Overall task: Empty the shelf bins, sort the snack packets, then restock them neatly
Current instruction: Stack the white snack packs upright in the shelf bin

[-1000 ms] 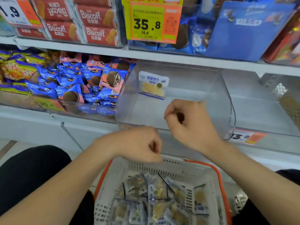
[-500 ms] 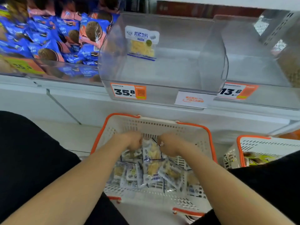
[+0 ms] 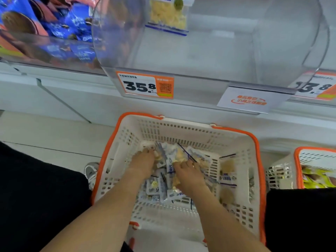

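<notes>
Right under both sets of fingertips, down in the basket (image 3: 181, 131), sits the heap of snack packets (image 3: 181, 154). L hand (image 3: 143, 165): fingers together, bent down into the heap's far-left edge, tips partly buried, so can't tell if they actually clamp a pkt. R hand (image 3: 189, 176): fingers curled over a bunch of pkts, looks like a proper grip. Pkts between the two hands stand on edge, long axes approx. away from the person. Those back by the wrists & right of the R fingers lie flat, mixed directions. Empty clear bin (image 3: 218, 57) is up & ahead of the fingertips, w/ sample pkt (image 3: 168, 17) on its back wall. My read: the restock lift goes up-fwd. R hand is nearer the bin's middle, L nearer its left wall.
</notes>
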{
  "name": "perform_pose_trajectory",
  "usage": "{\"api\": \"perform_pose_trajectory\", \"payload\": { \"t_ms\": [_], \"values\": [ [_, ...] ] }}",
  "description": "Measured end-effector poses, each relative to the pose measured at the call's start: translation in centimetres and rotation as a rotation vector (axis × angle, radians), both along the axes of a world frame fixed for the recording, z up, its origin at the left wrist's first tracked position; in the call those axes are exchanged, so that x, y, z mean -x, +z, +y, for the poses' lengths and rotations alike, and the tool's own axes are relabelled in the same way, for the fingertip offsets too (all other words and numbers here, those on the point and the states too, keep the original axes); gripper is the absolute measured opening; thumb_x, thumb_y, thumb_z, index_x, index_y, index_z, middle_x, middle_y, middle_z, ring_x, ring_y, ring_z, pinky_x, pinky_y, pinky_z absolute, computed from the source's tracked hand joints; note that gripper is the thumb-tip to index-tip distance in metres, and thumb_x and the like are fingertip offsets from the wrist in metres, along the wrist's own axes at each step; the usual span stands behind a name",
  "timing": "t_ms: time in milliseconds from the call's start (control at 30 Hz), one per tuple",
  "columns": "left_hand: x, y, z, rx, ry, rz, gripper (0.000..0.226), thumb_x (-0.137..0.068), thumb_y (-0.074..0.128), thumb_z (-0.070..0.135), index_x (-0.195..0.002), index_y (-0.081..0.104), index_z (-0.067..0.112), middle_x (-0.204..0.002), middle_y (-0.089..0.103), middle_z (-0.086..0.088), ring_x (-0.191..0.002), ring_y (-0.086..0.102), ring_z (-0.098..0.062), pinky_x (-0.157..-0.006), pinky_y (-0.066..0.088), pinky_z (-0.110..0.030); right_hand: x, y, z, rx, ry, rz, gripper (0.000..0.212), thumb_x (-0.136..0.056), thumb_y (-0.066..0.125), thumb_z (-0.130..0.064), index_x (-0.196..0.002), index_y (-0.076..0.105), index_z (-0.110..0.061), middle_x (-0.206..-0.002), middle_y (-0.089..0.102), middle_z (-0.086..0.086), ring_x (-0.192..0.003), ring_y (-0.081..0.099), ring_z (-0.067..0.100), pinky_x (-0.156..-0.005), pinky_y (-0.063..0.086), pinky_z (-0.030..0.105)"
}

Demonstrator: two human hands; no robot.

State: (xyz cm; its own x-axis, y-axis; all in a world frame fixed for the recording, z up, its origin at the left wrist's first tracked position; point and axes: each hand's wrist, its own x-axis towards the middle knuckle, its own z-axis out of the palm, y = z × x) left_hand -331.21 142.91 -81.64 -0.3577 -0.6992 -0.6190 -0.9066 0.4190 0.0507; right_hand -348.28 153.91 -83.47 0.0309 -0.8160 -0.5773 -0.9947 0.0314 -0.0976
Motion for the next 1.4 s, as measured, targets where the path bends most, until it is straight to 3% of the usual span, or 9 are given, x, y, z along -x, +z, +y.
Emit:
{"api": "perform_pose_trajectory", "payload": {
  "t_ms": [133,333,467,533,767,1000,1100,1167,1400],
  "values": [
    [-0.6,-0.4,-0.8,-0.078,0.1,0.141,0.041,-0.097,0.065,0.022,-0.136,0.056,0.015,-0.137,0.047,-0.011,-0.115,0.057,-0.035,-0.101,0.05,-0.045,0.4,-1.0,-0.5,-0.099,-0.074,-0.137,0.034,-0.096,0.066,-0.029,-0.128,0.062,-0.021,-0.128,0.056,0.009,-0.117,0.056,0.034,-0.107,0.042,0.051],
    [0.0,2.4,-1.3,-0.015,0.453,0.661,0.023,-0.105,0.054,0.012,-0.115,0.074,0.014,-0.112,0.069,-0.001,-0.102,0.063,-0.019,-0.082,0.045,-0.026,3.7,4.1,-2.0,0.202,-0.904,-0.795,0.013,-0.104,0.061,-0.025,-0.111,0.055,-0.016,-0.086,0.051,-0.011,-0.081,0.053,0.014,-0.078,0.044,0.031],
    [-0.1,5.6,-2.5,-0.017,0.606,0.86,0.021,-0.104,0.062,0.025,-0.089,0.071,0.014,-0.085,0.073,-0.003,-0.082,0.068,-0.025,-0.068,0.046,-0.032,5.5,8.3,-2.8,0.28,-1.236,-1.025,0.034,-0.103,0.061,-0.018,-0.137,0.057,-0.023,-0.126,0.068,-0.004,-0.11,0.064,0.017,-0.095,0.051,0.036],
    [-0.5,6.8,-2.7,-0.133,0.701,0.923,0.017,-0.102,0.065,0.034,-0.094,0.073,0.021,-0.091,0.076,-0.002,-0.088,0.071,-0.024,-0.079,0.056,-0.038,5.6,9.9,-2.5,0.305,-1.322,-1.08,0.031,-0.1,0.059,-0.014,-0.13,0.061,-0.022,-0.116,0.072,0.001,-0.101,0.068,0.02,-0.08,0.055,0.034],
    [0.7,11.7,-1.8,-0.5,0.714,0.955,0.072,-0.082,0.061,0.084,-0.127,0.071,0.028,-0.121,0.077,0.005,-0.116,0.072,-0.019,-0.105,0.053,-0.051,4.9,14.5,-2.2,0.238,-0.938,-0.988,0.008,-0.092,0.077,-0.015,-0.09,0.069,-0.013,-0.087,0.076,0.007,-0.088,0.075,0.025,-0.084,0.061,0.044],
    [2.2,19.0,-1.5,-0.224,0.099,0.801,0.023,-0.08,0.09,0.032,-0.098,0.076,0.034,-0.1,0.074,0.01,-0.089,0.071,-0.007,-0.079,0.062,-0.042,4.0,21.1,-2.6,-0.077,-0.538,-0.503,0.075,-0.09,0.058,-0.075,-0.11,0.07,-0.004,-0.097,0.074,0.011,-0.079,0.077,0.029,-0.077,0.065,0.047],
    [2.3,22.9,-1.9,-0.146,-0.178,0.555,0.022,-0.079,0.09,0.029,-0.078,0.069,0.033,-0.081,0.07,0.011,-0.07,0.067,-0.004,-0.064,0.059,-0.04,3.1,27.3,-2.0,-0.202,-0.3,-0.226,0.075,-0.094,0.056,-0.071,-0.14,0.058,-0.011,-0.138,0.063,0.01,-0.105,0.069,0.029,-0.086,0.057,0.038],
    [2.4,25.9,-2.0,-0.128,-0.253,0.468,0.028,-0.072,0.093,0.026,-0.09,0.073,0.033,-0.083,0.073,0.016,-0.076,0.071,-0.008,-0.07,0.063,-0.046,3.0,30.9,-1.8,-0.138,-0.267,-0.153,0.077,-0.087,0.066,-0.072,-0.128,0.06,-0.007,-0.125,0.066,0.012,-0.086,0.069,0.027,-0.079,0.057,0.039],
    [2.5,37.1,-3.3,-0.153,-0.234,0.776,0.031,-0.078,0.091,0.013,-0.102,0.072,0.021,-0.094,0.08,0.005,-0.092,0.076,-0.021,-0.09,0.058,-0.047,4.5,36.7,-3.6,0.456,-0.151,-0.684,0.04,-0.097,0.071,-0.045,-0.071,0.059,-0.017,-0.053,0.042,-0.009,-0.049,0.036,0.007,-0.051,0.028,0.024]
  ]
}}
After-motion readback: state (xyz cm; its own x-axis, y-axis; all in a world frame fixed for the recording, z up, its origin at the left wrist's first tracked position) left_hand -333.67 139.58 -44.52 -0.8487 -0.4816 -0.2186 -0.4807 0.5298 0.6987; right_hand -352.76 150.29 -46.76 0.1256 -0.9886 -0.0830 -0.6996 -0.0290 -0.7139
